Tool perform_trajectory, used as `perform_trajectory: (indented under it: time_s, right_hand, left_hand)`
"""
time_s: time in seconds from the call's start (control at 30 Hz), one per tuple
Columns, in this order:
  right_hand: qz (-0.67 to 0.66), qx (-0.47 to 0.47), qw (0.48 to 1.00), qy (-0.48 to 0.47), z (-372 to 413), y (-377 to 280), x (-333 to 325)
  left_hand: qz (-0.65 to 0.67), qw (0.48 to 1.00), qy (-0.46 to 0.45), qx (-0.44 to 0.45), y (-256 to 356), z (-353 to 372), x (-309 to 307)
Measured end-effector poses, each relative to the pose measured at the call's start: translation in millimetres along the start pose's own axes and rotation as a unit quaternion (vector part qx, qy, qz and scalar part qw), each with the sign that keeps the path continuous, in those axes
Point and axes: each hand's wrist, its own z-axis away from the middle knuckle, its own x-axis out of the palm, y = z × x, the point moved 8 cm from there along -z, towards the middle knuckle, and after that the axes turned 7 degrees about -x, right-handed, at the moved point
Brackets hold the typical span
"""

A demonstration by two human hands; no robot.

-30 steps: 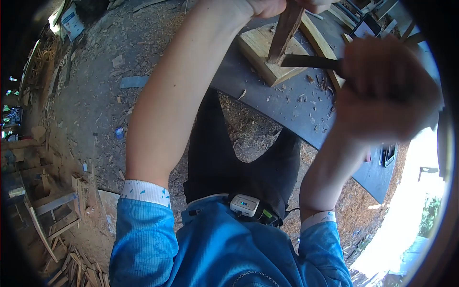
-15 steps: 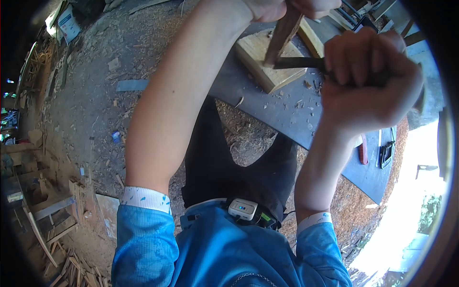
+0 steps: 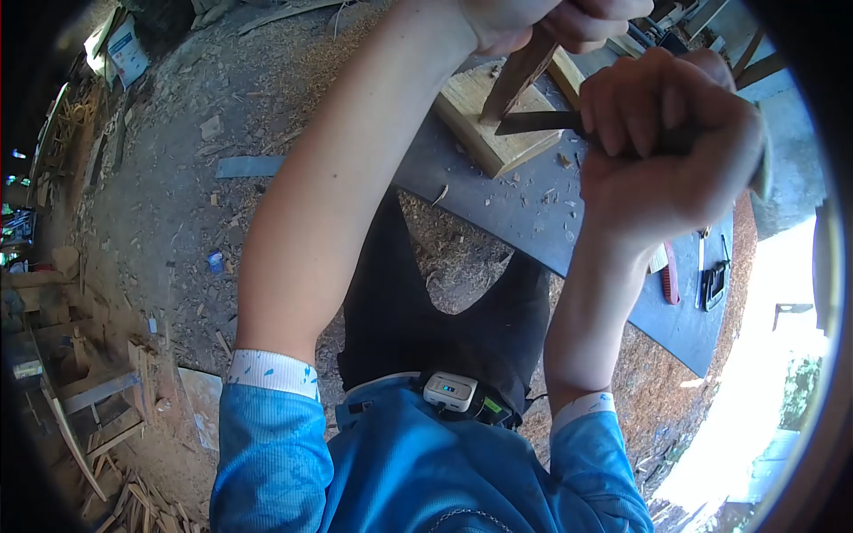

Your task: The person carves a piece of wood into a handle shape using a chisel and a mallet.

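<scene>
My left hand (image 3: 542,19) grips a dark brown wooden stick (image 3: 518,73) that stands tilted with its lower end on a pale wooden block (image 3: 484,120). The block lies on a grey workbench (image 3: 524,209). My right hand (image 3: 666,147) is clenched on the handle of a dark blade (image 3: 538,122). The blade points left and its tip meets the stick near the stick's lower end. The handle is hidden inside my fist.
Wood chips litter the bench around the block. A red tool (image 3: 673,275) and a black tool (image 3: 713,286) lie at the bench's right end. Pale planks (image 3: 569,75) lie behind the block. Sawdust covers the ground, with scrap wood (image 3: 89,391) at the left.
My right hand with the blade has moved left and closer to the stick. My left hand and the stick have shifted slightly down and left in view.
</scene>
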Motion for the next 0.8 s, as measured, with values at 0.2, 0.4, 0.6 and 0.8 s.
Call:
perform_trajectory:
  time_s: [0.2, 0.4, 0.6, 0.8]
  right_hand:
    - [-0.141, -0.025, 0.988, -0.061, -16, -38, -11]
    - [0.011, -0.024, 1.000, 0.017, -5, -4, -1]
    - [-0.005, -0.024, 1.000, 0.001, -17, -17, -9]
    - [-0.013, -0.017, 1.000, -0.004, -15, -9, -2]
  left_hand:
    - [0.088, 0.994, -0.064, -0.029, -20, -2, -24]
    - [0.056, 0.996, -0.064, 0.002, -5, 3, -18]
    - [0.061, 0.997, -0.037, 0.001, -11, 0, -36]
    - [0.115, 0.991, -0.072, -0.003, -9, 2, -44]
